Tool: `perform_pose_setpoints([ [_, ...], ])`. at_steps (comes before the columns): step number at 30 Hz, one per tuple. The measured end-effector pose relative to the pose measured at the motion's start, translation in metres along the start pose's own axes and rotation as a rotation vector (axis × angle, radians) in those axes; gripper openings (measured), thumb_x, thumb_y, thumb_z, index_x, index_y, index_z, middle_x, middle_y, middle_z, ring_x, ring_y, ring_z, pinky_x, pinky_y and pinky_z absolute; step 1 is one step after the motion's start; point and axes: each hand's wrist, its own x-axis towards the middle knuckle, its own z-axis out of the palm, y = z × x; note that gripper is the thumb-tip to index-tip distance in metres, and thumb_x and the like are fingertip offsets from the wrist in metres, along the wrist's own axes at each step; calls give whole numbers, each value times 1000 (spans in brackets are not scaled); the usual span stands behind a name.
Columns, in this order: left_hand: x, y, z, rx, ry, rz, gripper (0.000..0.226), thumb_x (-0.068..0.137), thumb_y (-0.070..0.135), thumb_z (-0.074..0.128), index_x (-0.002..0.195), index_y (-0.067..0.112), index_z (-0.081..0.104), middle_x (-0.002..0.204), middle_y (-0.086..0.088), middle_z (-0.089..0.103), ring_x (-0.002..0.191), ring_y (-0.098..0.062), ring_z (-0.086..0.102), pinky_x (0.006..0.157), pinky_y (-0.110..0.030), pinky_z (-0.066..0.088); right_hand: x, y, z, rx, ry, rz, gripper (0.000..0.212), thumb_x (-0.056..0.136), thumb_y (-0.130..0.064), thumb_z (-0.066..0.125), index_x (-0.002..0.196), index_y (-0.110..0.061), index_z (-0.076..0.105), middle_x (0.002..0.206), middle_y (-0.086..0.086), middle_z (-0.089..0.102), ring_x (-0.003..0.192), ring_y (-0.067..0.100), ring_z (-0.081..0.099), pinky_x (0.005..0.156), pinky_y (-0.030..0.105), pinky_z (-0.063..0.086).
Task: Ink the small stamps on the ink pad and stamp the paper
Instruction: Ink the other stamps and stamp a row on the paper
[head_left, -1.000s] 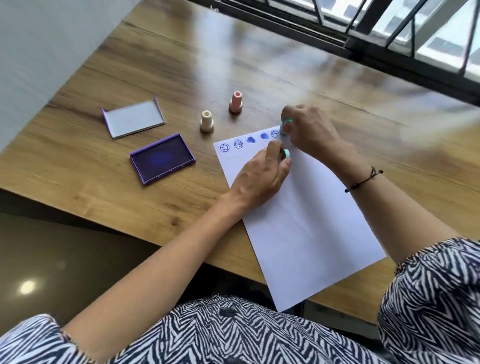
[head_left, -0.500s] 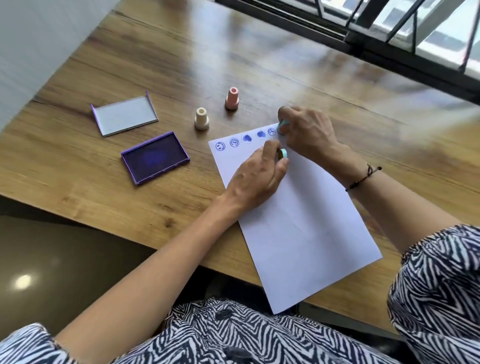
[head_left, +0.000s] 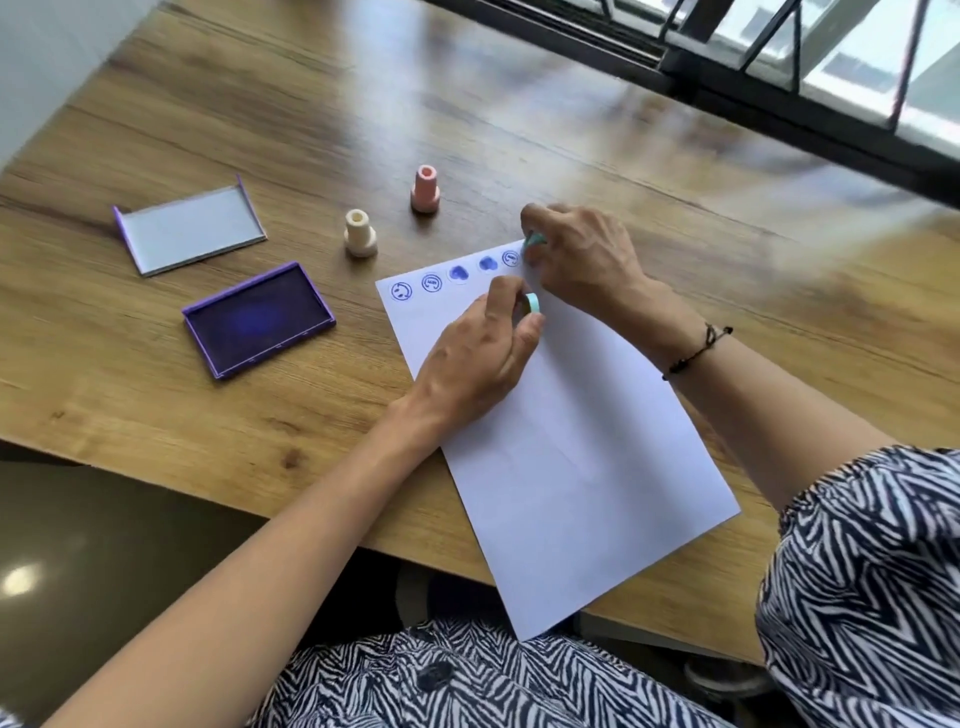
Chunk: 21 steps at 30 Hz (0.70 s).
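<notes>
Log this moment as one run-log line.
right hand: presses teal stamp on paper top edge | left hand: holds second teal stamp | marks: five | ink pad: open

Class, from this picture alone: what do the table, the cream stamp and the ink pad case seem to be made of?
Table: wood or wood-look laminate, going by grain lines and a soft sheen.
Cream stamp: probably moulded plastic, smooth, matte, evenly coloured.
Ink pad case: likely purple plastic, with thin, crisp, straight rims.
</notes>
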Motion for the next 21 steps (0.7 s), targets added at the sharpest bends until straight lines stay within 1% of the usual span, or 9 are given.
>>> perform_pose_setpoints([
  [3,0,1,1,-5,9,0,31,92,30,37,114,9,38,95,-8,57,87,-32,55,65,-28,29,0,1,2,-16,19,-11,15,82,-13,48,94,-8,56,91,17,64,76,40,56,57,32,30],
  [6,-1,1,0,0,15,7,33,90,33,35,114,9,38,95,-8,57,86,-31,55,64,-28,29,1,2,5,-24,20,-14,15,82,-14,48,94,-9,55,91,16,63,76,40,57,56,32,30],
  [10,-1,1,1,16,10,14,28,93,29,37,112,9,38,99,-13,60,88,-35,56,65,-28,29,-1,1,2,-26,14,0,14,81,-13,47,92,-9,55,91,16,65,77,39,58,56,31,32],
  [13,1,3,0,30,-6,-6,27,93,27,37,112,7,38,102,-18,61,89,-39,57,66,-33,33,0,-7,-7,-49,-69,12,15,84,-12,47,95,-7,54,94,18,64,80,39,58,58,33,35],
  [15,0,4,0,42,-14,-3,27,94,27,37,111,6,38,101,-20,62,87,-40,58,66,-35,34,-3,-10,-20,-17,-111,70,15,85,-13,48,97,-7,56,98,21,64,86,39,58,63,38,41],
  [16,0,5,0,47,-17,5,27,94,27,37,111,6,38,101,-20,62,86,-41,58,65,-34,33,-5,-9,-30,51,-66,124,15,85,-14,50,97,-8,57,98,22,65,88,40,59,67,40,45],
  [18,0,4,0,52,-19,17,26,94,27,37,110,6,38,101,-19,62,86,-39,58,65,-33,32,-13,-4,-52,221,161,230,15,84,-14,52,95,-7,59,94,23,68,86,38,61,71,42,46],
  [20,0,4,1,48,-28,13,25,94,28,37,108,7,38,103,-17,62,87,-39,58,67,-32,33,-26,3,-71,356,390,272,15,82,-16,51,92,-7,60,85,17,69,73,30,60,67,39,46],
  [21,0,4,1,43,-33,8,24,94,28,37,108,8,38,104,-16,62,87,-38,58,67,-33,34,-34,7,-78,408,442,285,15,83,-15,51,91,-7,60,79,11,66,65,26,58,64,38,47],
])
